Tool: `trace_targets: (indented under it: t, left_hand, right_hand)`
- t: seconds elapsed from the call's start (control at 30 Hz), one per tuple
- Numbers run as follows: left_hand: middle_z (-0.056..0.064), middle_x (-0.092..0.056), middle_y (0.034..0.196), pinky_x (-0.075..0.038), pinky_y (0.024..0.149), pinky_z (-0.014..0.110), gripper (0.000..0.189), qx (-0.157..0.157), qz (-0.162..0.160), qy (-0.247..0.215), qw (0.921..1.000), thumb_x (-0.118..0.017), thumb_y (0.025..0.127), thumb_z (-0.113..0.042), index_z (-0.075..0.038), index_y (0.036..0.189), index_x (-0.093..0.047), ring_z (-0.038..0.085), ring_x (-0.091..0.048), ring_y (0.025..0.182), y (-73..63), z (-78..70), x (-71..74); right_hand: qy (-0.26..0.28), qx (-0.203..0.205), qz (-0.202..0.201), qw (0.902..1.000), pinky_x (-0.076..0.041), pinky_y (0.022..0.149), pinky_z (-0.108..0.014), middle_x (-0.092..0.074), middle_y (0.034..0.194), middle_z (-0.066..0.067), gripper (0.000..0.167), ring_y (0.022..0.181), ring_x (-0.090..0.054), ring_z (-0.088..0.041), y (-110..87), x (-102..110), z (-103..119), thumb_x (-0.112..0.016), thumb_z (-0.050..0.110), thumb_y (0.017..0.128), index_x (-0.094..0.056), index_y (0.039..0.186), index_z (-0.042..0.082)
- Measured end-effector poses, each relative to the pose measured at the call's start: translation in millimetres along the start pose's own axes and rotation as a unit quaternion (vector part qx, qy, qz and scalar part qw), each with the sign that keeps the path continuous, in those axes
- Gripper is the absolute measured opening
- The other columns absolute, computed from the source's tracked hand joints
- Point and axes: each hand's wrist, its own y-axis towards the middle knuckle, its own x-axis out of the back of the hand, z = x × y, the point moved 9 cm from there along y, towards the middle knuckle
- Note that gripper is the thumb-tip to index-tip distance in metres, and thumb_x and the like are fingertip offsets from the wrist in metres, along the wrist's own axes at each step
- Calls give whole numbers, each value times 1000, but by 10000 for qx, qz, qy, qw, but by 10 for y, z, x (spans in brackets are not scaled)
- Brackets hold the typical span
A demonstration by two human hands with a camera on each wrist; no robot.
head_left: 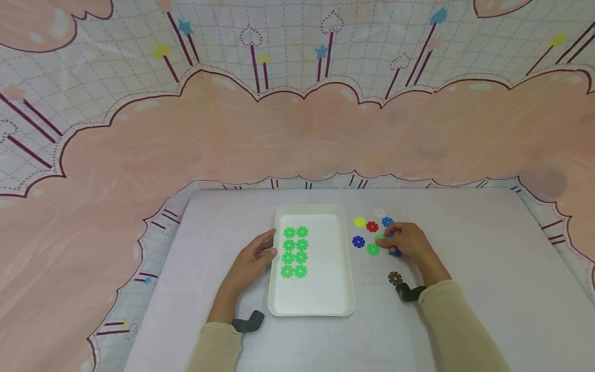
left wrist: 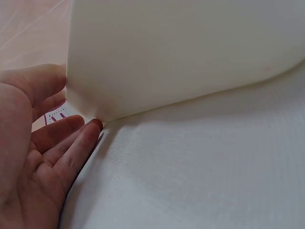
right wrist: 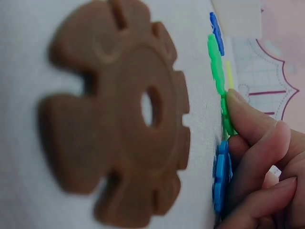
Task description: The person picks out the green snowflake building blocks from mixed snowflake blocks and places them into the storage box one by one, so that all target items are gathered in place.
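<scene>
A white tray (head_left: 325, 294) stands on the table, with several green notched interlocking discs (head_left: 301, 257) laid in two columns on its left side. My left hand (head_left: 251, 261) rests at the tray's left edge, its extended fingertips and thumb touching the outer wall (left wrist: 181, 52). To the right of the tray, my right hand (head_left: 409, 242) pinches a green interlocking disc (right wrist: 226, 114) between thumb and finger, low over the table. Another green disc (head_left: 373, 249) lies just beside it. Blue discs (right wrist: 220, 174) sit under and beside the curled fingers, partly hidden.
Around the right hand lie a yellow disc (head_left: 360, 222), a red disc (head_left: 372, 227), a white disc (head_left: 379, 212) and a dark blue disc (head_left: 358, 242). A brown disc (head_left: 395, 278) is by the right wrist camera (head_left: 410, 293). Patterned cloth (head_left: 297, 134) hangs behind the table.
</scene>
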Motion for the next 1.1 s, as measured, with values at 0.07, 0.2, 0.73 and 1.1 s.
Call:
trace_targets:
  t: [0.07, 0.2, 0.73, 1.1]
  left_hand:
    - [11, -59, 146, -52, 110, 46, 55, -11, 4, 0, 10000, -69, 98, -33, -31, 150, -49, 30, -59, 134, -4, -10, -2]
    - [12, -58, 147, -53, 109, 45, 56, -18, 22, -12, 10000, -69, 99, -34, -31, 151, -49, 30, -59, 133, -19, -37, -8]
    - [12, -58, 147, -53, 109, 45, 56, 19, 13, -74, 10000, -69, 99, -33, -31, 151, -48, 30, -61, 132, -11, -21, -5]
    - [13, -58, 146, -53, 109, 46, 57, 111, 28, -89, 9999, -69, 98, -34, -30, 152, -48, 31, -62, 130, -17, -10, -10]
  right_hand:
    - [36, -27, 44, 10000, -41, 66, -30, -57, 67, 2, 40, 67, -59, -16, 1, 2, -11, -87, 33, 82, -67, 105, 8]
    - [10, -94, 171, 9998, -38, 69, -32, -57, 67, 2, 39, 68, -58, -18, 18, -4, -47, -84, 37, 84, -66, 104, 9]
    - [533, 29, 643, 9965, -38, 61, -27, -61, 80, 0, 37, 73, -58, -18, -64, 12, -18, -83, 37, 86, -69, 105, 8]
    - [329, 383, 655, 9966, -43, 70, -29, -64, 84, -4, 45, 75, -62, -20, -123, -5, 86, -81, 35, 88, -67, 119, 5]
